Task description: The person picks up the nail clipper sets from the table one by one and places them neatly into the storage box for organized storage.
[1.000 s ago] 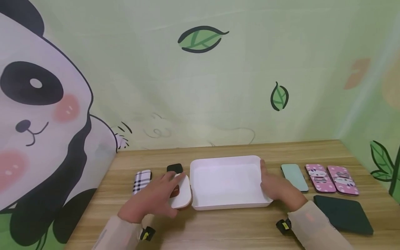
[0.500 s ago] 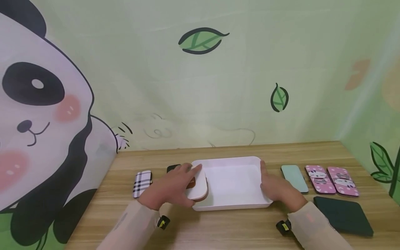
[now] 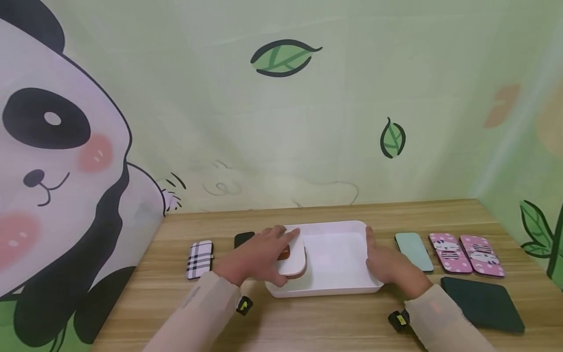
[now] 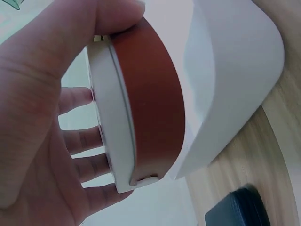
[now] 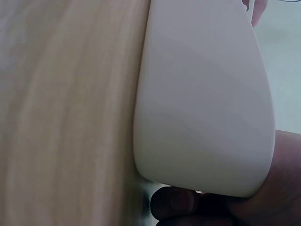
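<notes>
My left hand [image 3: 257,256] grips a rounded white case with a red-brown back [image 3: 292,256] and holds it over the left part of a white rectangular tray [image 3: 347,232]. The left wrist view shows the case [image 4: 146,108] between thumb and fingers, just above the tray's corner [image 4: 235,84]. My right hand [image 3: 389,266] holds the tray's right rim, thumb on the edge. In the right wrist view the tray's outer wall [image 5: 207,103] fills the frame with my fingers [image 5: 178,205] curled under it.
A plaid case [image 3: 200,258] and a black case [image 3: 243,239] lie left of the tray on the wooden table [image 3: 334,318]. To the right lie a mint case [image 3: 413,250], two pink cat cases [image 3: 466,253] and a dark green pouch [image 3: 484,303]. Walls close in behind and on both sides.
My left hand has carried the white and red-brown case rightwards from beside the tray to over the tray's left part. The right hand has stayed on the tray's right rim.
</notes>
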`<state>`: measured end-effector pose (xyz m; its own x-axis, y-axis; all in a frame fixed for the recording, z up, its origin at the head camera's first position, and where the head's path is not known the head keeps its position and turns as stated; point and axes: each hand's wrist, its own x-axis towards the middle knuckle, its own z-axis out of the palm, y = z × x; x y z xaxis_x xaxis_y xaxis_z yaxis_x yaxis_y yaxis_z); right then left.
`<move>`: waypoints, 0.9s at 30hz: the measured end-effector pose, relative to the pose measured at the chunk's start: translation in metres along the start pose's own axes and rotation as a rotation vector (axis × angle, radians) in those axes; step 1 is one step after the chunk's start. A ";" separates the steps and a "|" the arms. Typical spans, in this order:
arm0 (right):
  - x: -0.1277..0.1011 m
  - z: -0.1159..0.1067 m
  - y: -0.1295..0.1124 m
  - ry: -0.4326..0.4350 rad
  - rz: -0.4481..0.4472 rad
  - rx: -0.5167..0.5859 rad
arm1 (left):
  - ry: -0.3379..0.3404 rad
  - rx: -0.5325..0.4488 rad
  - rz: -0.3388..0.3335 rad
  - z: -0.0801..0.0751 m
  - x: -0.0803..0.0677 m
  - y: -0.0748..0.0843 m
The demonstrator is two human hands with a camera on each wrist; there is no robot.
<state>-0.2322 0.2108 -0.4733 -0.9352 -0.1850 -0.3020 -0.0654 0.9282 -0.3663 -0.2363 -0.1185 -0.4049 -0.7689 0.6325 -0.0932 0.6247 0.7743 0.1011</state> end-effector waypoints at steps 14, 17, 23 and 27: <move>0.000 -0.001 -0.002 -0.002 0.014 0.010 | -0.091 0.030 -0.036 0.008 0.032 0.007; 0.001 0.000 -0.002 -0.003 0.006 0.011 | -0.108 0.032 -0.046 0.011 0.036 0.007; -0.001 0.000 -0.001 -0.003 0.019 0.011 | -0.135 0.023 -0.062 0.017 0.039 0.004; -0.001 -0.001 0.000 -0.002 0.024 0.017 | -0.144 0.022 -0.077 0.020 0.040 0.002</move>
<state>-0.2316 0.2113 -0.4720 -0.9358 -0.1629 -0.3125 -0.0367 0.9270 -0.3733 -0.2630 -0.0907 -0.4287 -0.7880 0.5665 -0.2412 0.5690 0.8197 0.0664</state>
